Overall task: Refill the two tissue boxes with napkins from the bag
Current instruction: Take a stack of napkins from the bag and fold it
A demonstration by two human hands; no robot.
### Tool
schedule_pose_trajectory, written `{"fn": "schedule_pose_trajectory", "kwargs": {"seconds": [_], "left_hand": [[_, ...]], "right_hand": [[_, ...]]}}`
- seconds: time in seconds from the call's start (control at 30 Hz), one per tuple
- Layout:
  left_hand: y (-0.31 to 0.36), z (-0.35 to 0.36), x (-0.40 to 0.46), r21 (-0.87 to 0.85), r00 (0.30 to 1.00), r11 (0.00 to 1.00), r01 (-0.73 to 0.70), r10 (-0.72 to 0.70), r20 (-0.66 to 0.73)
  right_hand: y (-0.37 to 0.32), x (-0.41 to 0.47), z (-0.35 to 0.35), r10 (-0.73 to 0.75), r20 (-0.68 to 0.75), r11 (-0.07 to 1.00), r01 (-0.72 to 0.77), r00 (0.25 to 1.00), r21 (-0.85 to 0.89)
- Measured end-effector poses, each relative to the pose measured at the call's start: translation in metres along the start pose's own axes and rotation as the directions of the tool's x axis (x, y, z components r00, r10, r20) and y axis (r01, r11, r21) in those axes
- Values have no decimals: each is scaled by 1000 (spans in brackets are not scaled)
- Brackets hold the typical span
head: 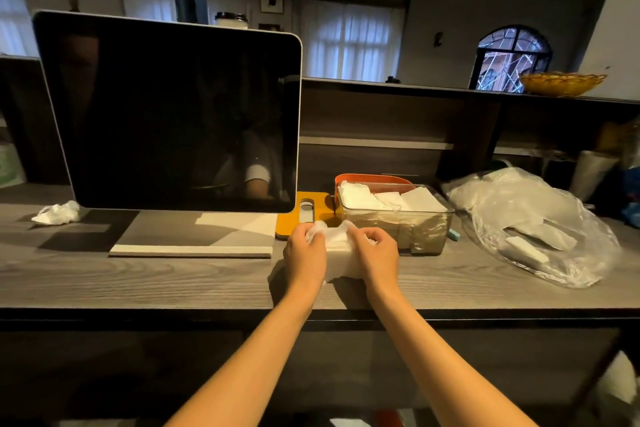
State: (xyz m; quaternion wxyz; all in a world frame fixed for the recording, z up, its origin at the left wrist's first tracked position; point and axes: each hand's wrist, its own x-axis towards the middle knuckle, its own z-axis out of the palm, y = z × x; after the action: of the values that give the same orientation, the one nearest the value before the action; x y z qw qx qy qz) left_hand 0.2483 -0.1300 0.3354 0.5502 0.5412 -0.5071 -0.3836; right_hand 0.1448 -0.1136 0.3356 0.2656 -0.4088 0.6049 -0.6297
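Near the front edge of the wooden counter [138, 281], the left hand [304, 255] and right hand [375, 253] both grip a stack of white napkins [337, 253], fingers curled round its far end. Just behind stands a clear box [398, 222] with napkins inside, an orange lid [311, 210] beside it. The plastic bag [526, 222] lies toward the right edge, the monitor [169, 114] toward the left.

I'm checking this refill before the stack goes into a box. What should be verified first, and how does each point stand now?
1. Left hand grips the napkin stack: ok.
2. Right hand grips it too: ok.
3. Clear box open on top: ok.
4. Room left in it: cannot tell; napkins already show inside.
5. Orange lid out of the way: ok.
6. Plastic bag still holds napkins: ok.
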Motion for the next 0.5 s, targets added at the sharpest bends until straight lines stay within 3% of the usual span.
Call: {"fn": "schedule_pose_trajectory", "kwargs": {"seconds": [0.17, 0.3, 0.4, 0.5], "left_hand": [[1, 0, -3, -54, 996, 996, -69, 72, 56], [-1, -2, -1, 130, 987, 980, -153, 145, 66], [-1, -9, 2, 142, 984, 974, -178, 178, 16], [-6, -16, 9, 269, 956, 920, -286, 254, 147]], "right_hand": [[3, 3, 0, -66, 92, 998, 64, 994, 20], [8, 7, 5, -105, 74, 985, 114, 992, -130], [8, 10, 4, -51, 113, 997, 57, 992, -46], [9, 10, 5, -84, 144, 991, 98, 986, -95]]}}
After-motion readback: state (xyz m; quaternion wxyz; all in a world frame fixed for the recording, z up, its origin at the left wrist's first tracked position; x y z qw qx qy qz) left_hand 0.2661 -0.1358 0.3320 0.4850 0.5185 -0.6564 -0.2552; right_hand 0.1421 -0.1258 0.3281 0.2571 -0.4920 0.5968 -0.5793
